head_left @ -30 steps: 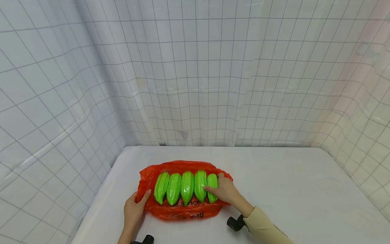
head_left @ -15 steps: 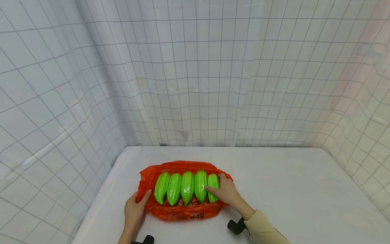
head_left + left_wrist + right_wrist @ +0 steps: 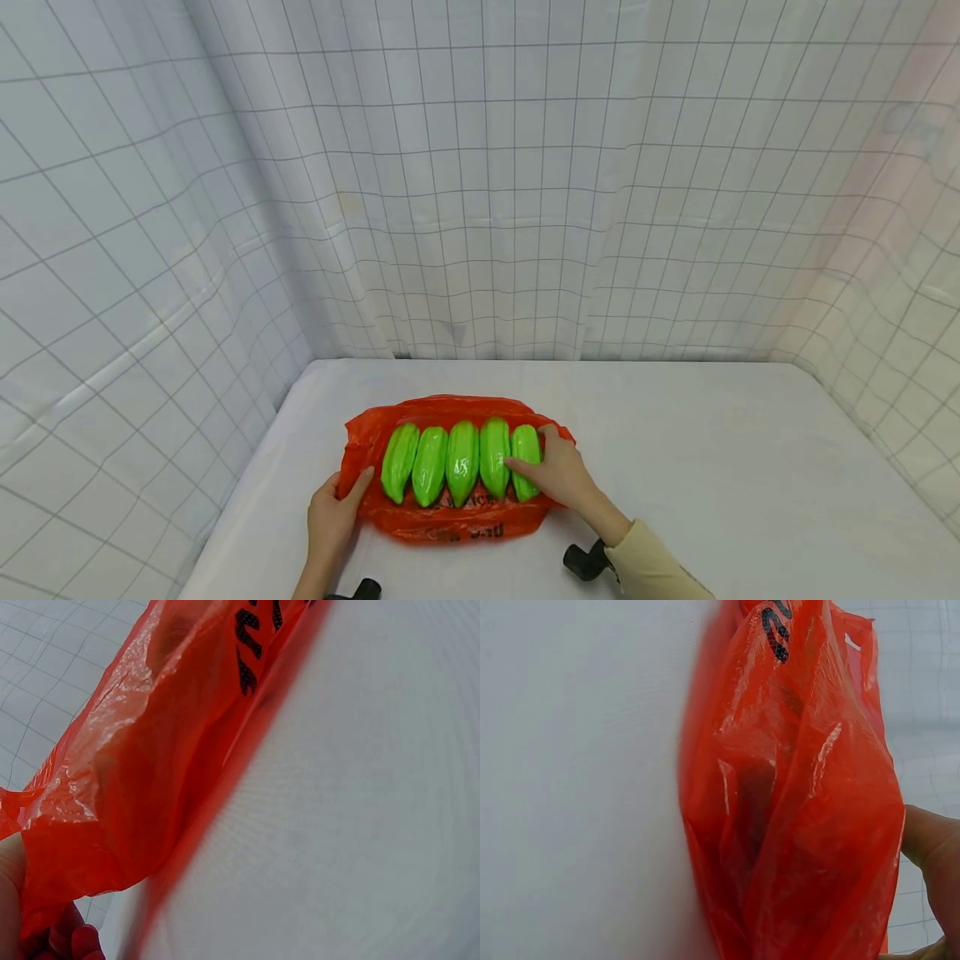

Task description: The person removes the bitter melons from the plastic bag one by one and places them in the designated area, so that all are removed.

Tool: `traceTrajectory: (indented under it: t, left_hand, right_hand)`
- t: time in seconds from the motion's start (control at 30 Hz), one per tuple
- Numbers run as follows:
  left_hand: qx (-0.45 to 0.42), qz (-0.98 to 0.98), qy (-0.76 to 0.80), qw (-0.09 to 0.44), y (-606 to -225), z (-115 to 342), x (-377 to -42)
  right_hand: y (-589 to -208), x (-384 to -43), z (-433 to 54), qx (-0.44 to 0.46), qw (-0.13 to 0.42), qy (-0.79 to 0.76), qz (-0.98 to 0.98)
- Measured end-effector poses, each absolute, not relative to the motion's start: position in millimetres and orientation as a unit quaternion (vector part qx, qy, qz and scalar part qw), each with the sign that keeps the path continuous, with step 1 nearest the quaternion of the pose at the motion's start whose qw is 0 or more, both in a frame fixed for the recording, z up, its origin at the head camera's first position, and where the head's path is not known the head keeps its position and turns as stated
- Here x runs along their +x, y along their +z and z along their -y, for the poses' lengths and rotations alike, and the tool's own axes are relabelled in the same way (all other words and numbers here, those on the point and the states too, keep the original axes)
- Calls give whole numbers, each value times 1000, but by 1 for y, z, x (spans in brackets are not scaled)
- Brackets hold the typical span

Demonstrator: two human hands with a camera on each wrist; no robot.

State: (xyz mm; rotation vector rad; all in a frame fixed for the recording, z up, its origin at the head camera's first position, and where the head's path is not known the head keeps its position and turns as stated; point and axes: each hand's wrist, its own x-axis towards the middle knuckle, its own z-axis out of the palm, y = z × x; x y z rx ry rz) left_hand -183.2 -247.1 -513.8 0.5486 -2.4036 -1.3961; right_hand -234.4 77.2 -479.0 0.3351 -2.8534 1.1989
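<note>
A red plastic bag (image 3: 450, 531) with black print lies spread open on the table in the head view. Several glossy green bananas stand side by side in a row inside it, among them a middle banana (image 3: 462, 462). My left hand (image 3: 330, 517) pinches the bag's left edge, thumb on the inner side and fingers behind the film. My right hand (image 3: 558, 471) spans the rightmost green banana (image 3: 527, 458), thumb on its left side and fingers at its upper right. In both wrist views the bag's wall hides the bananas.
The bag rests on a white table (image 3: 697, 467) left of its middle. White gridded curtains (image 3: 480, 208) enclose the back and both sides. Black wrist devices show near each wrist, one being the right wrist device (image 3: 585, 561).
</note>
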Motion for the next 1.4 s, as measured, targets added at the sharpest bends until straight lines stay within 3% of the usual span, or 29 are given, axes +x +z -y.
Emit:
traceTrajectory:
  t: [1.07,1.4]
  left_hand:
    - [191,842,-481,152,-516,248,-183]
    - [192,841,-482,154,-514,247,-183]
  right_hand:
    - [-471,-232,-80,139,91,436,884]
    - [-465,-233,-81,106,112,454,877]
